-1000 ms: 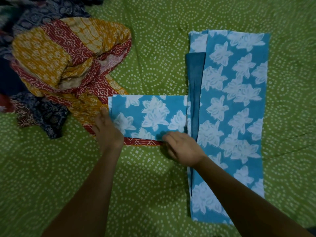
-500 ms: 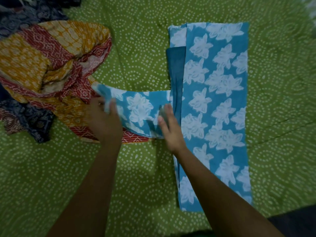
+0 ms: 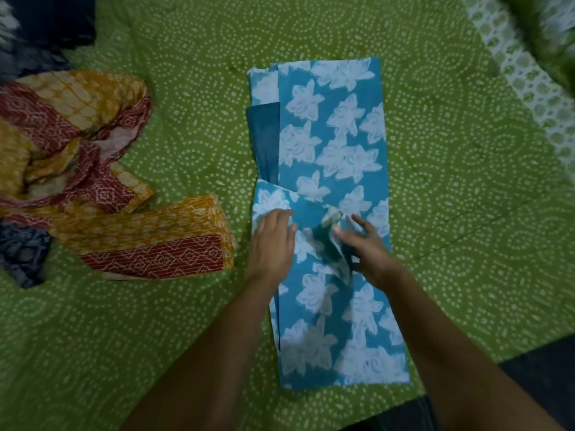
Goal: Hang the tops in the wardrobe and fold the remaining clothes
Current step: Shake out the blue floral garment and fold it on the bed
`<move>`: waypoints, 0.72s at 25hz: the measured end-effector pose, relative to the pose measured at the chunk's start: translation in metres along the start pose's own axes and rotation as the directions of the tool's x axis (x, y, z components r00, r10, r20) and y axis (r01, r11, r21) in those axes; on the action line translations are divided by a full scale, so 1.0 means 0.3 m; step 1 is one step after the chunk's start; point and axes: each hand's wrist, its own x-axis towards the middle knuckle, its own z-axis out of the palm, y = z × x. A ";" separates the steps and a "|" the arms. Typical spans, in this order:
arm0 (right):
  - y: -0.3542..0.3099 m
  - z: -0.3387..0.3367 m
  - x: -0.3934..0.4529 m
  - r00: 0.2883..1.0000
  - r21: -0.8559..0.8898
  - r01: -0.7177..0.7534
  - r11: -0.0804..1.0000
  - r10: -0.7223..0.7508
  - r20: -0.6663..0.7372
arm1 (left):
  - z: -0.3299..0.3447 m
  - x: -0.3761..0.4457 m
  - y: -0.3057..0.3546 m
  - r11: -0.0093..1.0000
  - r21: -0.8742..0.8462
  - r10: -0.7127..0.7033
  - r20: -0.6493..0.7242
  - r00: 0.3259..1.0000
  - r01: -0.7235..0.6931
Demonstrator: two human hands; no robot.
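the blue flowered cloth (image 3: 329, 169) lies long and flat on the green bed cover (image 3: 451, 181). the left hand (image 3: 272, 244) rests flat on it with loose, straight fingers, its grip let go. just beside it, the right hand (image 3: 368, 250) pinches a folded sleeve (image 3: 334, 241) of that cloth. well away past the left hand lies a yellow and red cloth (image 3: 93, 188).

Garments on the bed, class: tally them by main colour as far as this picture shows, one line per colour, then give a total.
Blue with white flowers: 1, the blue floral garment
Yellow and red: 1, the yellow and red garment
Dark navy: 1, the dark navy heap, possibly more than one piece
Total: 3
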 end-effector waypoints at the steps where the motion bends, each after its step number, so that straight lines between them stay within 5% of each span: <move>1: 0.021 -0.003 0.013 1.000 -0.060 0.016 0.998 -0.016 -0.003 | 0.014 0.003 -0.025 0.997 0.068 -0.020 0.002 1.000 0.020; 7: 0.072 -0.043 0.090 0.963 -0.440 0.106 0.892 -0.203 -0.179 | 0.040 -0.011 -0.135 0.958 0.272 0.049 0.177 0.983 -0.096; 12: 0.058 -0.165 0.155 0.938 -0.383 0.222 0.897 -0.303 -0.168 | 0.069 -0.018 -0.162 0.873 0.423 0.091 0.348 0.933 -0.243; 18: 0.110 -0.186 0.078 0.914 -0.140 0.399 0.906 -0.405 -0.015 | 0.102 -0.040 -0.139 0.882 0.443 0.010 0.323 0.946 -0.161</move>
